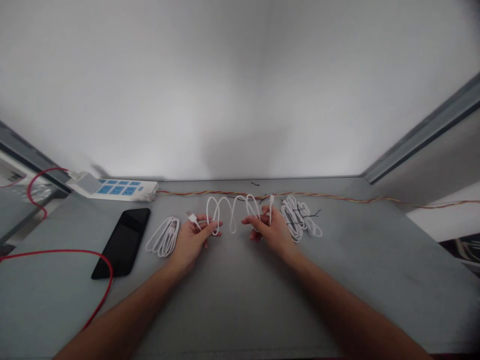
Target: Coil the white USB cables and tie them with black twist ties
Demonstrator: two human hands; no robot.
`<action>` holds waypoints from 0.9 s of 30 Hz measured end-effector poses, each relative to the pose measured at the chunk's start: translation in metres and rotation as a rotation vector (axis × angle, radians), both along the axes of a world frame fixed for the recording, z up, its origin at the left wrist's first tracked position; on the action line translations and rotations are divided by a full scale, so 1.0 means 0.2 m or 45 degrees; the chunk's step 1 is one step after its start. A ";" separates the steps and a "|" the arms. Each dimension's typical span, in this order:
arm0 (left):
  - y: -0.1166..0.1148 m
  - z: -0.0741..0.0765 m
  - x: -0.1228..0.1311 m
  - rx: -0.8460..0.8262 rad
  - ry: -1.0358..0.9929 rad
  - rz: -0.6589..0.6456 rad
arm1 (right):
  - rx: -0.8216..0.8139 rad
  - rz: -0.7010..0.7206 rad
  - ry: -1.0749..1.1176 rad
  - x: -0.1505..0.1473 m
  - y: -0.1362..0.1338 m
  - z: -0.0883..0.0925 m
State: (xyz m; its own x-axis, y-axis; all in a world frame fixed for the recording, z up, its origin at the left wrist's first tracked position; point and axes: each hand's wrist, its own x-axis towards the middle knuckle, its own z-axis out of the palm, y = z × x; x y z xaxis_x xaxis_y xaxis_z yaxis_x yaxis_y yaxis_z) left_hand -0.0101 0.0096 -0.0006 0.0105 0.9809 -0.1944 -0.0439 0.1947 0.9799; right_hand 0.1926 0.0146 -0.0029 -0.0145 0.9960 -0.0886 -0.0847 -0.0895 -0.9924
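A white USB charging cable (233, 220) stretches in loose coils between my two hands, above the grey table. My left hand (192, 240) pinches one end of it, and the wide USB plug sticks out past the fingers. The other end is in my right hand (273, 229), where the small connector points up. Beside my left hand lies a coiled white cable (163, 237). To the right of my right hand lie white cable bundles (298, 217) bound with dark twist ties.
A black smartphone (123, 242) lies at the left, with a red cable (109, 270) curving over its edge. Behind it sits a white power strip (150, 190) with blue sockets and a plugged-in white adapter (87, 183). A twisted red-yellow wire (348, 200) runs along the back wall.
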 end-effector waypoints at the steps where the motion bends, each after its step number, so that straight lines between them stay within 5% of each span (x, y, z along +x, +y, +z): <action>1: 0.00 0.00 0.00 0.002 -0.003 -0.031 | -0.004 0.025 -0.006 0.00 0.00 0.00; 10: -0.03 0.01 0.02 0.064 0.133 -0.582 | -0.109 0.622 -0.014 -0.06 -0.06 -0.02; 21: -0.13 0.03 0.05 0.414 0.483 -0.517 | 0.380 0.427 -0.665 -0.07 -0.10 0.03; 27: -0.13 0.01 0.04 0.331 0.342 -0.720 | 0.322 0.574 -0.422 -0.08 -0.10 0.00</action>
State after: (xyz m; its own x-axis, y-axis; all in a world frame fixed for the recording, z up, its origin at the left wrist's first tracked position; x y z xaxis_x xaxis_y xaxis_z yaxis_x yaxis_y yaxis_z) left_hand -0.0027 -0.0155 0.0020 0.5200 0.8539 -0.0203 0.2469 -0.1275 0.9606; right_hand 0.1757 -0.0060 -0.0022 -0.4511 0.8890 0.0779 0.2236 0.1971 -0.9545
